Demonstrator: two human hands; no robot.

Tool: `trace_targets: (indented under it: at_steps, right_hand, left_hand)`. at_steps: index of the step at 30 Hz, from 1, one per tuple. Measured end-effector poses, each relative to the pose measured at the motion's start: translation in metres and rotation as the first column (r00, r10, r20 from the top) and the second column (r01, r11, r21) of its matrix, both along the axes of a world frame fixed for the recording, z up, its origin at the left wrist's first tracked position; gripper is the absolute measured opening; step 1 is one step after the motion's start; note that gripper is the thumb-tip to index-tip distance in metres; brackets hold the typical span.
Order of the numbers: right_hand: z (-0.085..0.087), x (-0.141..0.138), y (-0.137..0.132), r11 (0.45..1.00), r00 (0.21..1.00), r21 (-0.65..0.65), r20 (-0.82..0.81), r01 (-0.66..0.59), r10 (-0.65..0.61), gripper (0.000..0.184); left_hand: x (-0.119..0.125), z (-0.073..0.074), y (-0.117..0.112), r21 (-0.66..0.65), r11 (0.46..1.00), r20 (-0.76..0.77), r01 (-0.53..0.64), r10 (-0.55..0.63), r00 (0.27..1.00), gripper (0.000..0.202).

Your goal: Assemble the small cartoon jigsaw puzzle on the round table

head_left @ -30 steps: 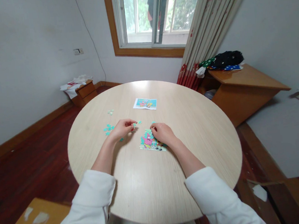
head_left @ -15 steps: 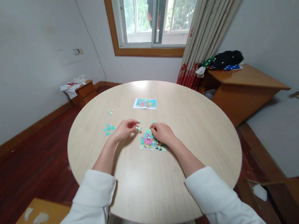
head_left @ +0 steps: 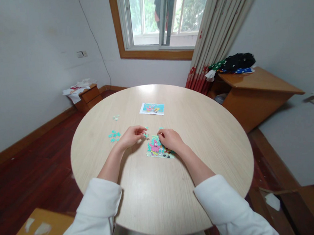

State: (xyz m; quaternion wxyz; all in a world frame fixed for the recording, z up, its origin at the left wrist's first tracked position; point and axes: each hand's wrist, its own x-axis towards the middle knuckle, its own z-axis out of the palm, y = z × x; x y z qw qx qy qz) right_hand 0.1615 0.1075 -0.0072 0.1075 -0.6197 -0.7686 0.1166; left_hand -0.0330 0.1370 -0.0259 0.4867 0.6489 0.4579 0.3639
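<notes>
A partly assembled jigsaw puzzle (head_left: 155,148) with a pink starfish character lies on the round table (head_left: 153,192). At its upper left, my left hand (head_left: 132,135) pinches a small teal puzzle piece (head_left: 146,135) between thumb and fingers. My right hand (head_left: 172,139) rests over the puzzle's upper right, its fingers closed together and covering part of the picture. Whatever lies under those fingertips is hidden. Just beyond the right fingers is a loose teal piece (head_left: 160,128), and another small piece (head_left: 147,128) sits by my left fingertips.
Several teal pieces (head_left: 114,135) are spread left of my left hand, with a few pale pieces (head_left: 116,117) farther back. A printed reference picture (head_left: 152,109) lies beyond the puzzle. At the right, a wooden desk (head_left: 254,84) bears dark cloth; a small cabinet (head_left: 91,98) stands at the far left.
The left fingers have shifted very slightly and the piece in them has turned and moved a little toward the puzzle. My right hand stays where it was.
</notes>
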Motion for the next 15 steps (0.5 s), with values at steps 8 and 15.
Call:
trace_targets:
  at_steps: [8, 15]
  right_hand:
    - [-0.0020, 0.0006, 0.0007, 1.000, 1.000, -0.002, 0.010, 0.001, -0.001, 0.030]
    - [-0.0001, -0.0004, 0.0001, 1.000, 1.000, -0.004, 0.010, 0.000, 0.000, 0.031]
  left_hand:
    - [0.0019, -0.0005, -0.0003, 0.014, 0.999, -0.053, -0.045, 0.045, 0.998, 0.024]
    - [0.0037, 0.0045, -0.0026, 0.017, 0.999, -0.079, -0.040, 0.041, 0.996, 0.018]
